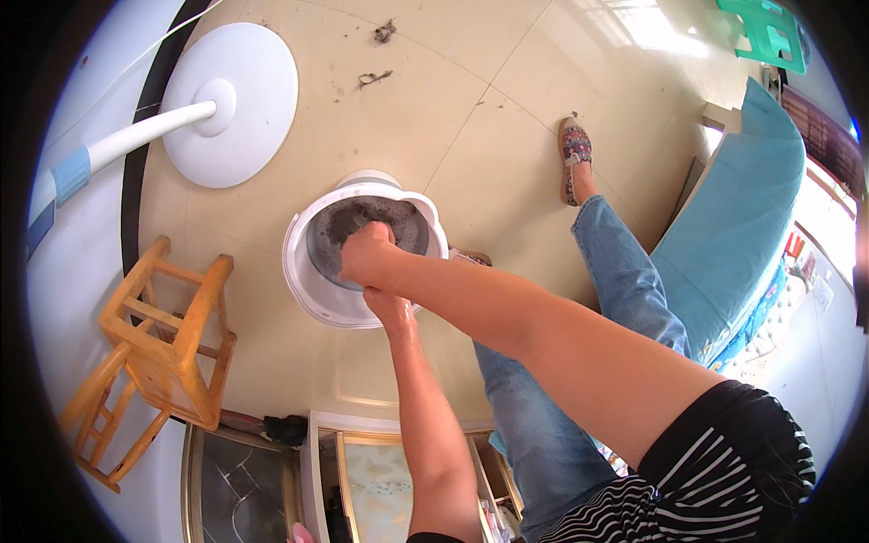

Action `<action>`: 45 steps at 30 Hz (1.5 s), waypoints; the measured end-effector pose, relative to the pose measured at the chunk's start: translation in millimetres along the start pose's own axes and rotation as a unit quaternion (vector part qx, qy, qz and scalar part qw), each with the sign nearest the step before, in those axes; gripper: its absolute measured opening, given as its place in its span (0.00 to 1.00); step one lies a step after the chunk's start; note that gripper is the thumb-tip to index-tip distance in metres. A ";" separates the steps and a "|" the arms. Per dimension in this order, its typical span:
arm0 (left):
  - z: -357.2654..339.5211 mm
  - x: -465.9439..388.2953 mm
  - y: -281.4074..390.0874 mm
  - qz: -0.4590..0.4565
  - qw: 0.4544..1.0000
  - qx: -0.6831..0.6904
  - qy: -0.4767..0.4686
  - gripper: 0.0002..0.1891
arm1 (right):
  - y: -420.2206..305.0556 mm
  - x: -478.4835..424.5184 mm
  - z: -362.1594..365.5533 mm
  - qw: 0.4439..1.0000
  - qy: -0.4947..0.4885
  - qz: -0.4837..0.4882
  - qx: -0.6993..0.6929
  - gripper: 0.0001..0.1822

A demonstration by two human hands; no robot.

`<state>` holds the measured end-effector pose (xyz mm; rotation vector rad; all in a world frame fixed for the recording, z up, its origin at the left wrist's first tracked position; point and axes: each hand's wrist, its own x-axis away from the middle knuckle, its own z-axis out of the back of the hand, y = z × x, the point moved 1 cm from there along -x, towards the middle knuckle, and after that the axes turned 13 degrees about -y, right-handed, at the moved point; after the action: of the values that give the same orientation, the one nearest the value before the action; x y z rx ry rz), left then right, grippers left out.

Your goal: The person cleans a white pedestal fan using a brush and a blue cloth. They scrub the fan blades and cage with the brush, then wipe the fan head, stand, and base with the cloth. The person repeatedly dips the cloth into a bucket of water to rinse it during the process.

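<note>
A white plastic bucket (293, 261) holds murky grey water (400, 214) with foam and dark dirt on its surface. My right hand (366, 252) reaches over the bucket from the right, its fingers curled downward and partly hidden. Close below it, my left hand (383, 302) comes over the near rim; the right hand covers most of its fingers. Both hands are close together, and the left wrist looks wet. A dark, matted patch (349, 220) lies in the water beside the right hand; whether either hand grips something is hidden.
A white round stand base (237, 142) with a pole is at upper left. Wooden stools (170, 339) lie at left. Clumps of grey fluff (384, 31) dot the tiled floor. A blue-covered bed (733, 224) stands at right, a green plastic stool (770, 34) at upper right.
</note>
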<state>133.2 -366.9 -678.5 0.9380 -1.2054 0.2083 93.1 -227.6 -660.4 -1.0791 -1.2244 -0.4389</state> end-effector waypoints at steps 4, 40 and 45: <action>-23.1 23.5 35.3 0.040 0.987 0.153 0.035 0.16 | 16.2 6.8 6.8 0.988 -0.122 0.052 -0.085 0.38; 36.0 58.6 57.4 0.239 0.893 0.279 -0.260 0.11 | -4.0 1.3 -33.3 0.908 0.104 0.392 -0.103 0.16; 33.6 40.7 35.1 0.186 0.961 0.117 -0.169 0.07 | -16.8 -19.6 -51.2 0.938 0.137 0.275 -0.161 0.08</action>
<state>104.5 -382.2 -624.1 0.9680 -1.7015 0.5161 100.7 -283.8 -668.8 -1.5243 -0.5743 -0.3425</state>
